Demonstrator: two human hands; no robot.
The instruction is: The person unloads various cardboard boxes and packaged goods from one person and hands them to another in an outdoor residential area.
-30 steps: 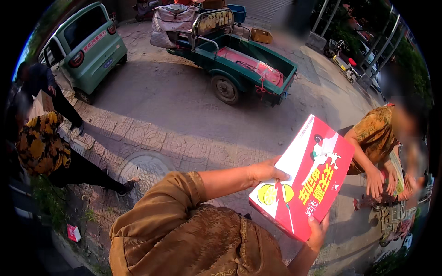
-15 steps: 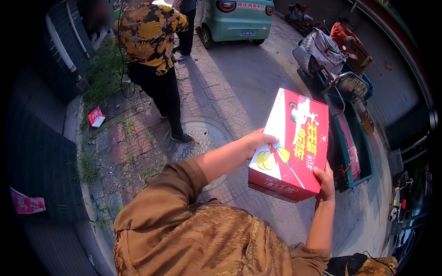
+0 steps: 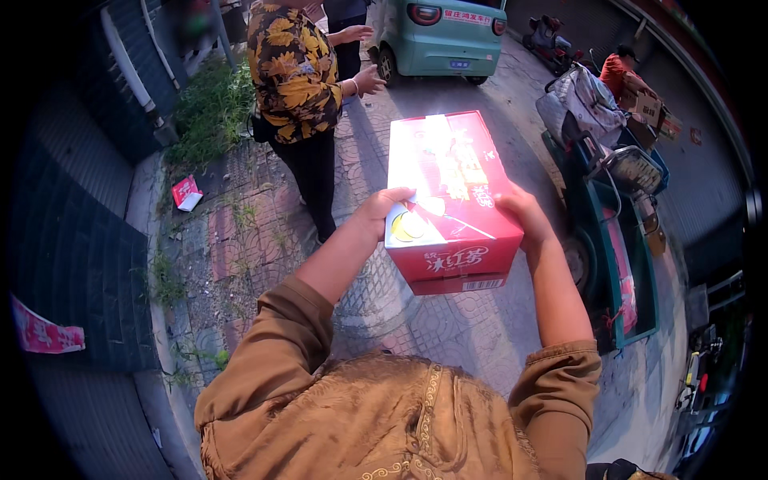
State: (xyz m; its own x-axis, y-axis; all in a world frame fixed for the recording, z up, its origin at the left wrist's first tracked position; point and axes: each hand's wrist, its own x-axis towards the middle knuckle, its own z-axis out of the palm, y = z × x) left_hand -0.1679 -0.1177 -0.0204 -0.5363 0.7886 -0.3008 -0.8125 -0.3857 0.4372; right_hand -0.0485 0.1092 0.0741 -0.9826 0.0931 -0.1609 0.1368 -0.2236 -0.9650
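A red and white cardboard carton [image 3: 464, 232] is held out in front of me between both hands. Yellow fruit is printed near its left corner, and a barcode shows on the end facing me. My left hand [image 3: 384, 210] grips the left side, thumb on the top. On the right side my right hand [image 3: 524, 214] is closed, its thumb over the top edge. The fingers under and behind the carton are hidden. Strong sunlight washes out part of the top.
Ahead on the left stands a person in a floral shirt [image 3: 292, 68], hands out. A light green car [image 3: 448, 44] is parked beyond. To the right are a green cargo tricycle [image 3: 640, 312] and a person in red [image 3: 616, 76] with boxes. A red packet [image 3: 186, 193] lies on the paving.
The carton has swung up and leftward, so its near end now faces me more. Both arms have straightened outward. The person in the floral shirt has turned, hands now visible.
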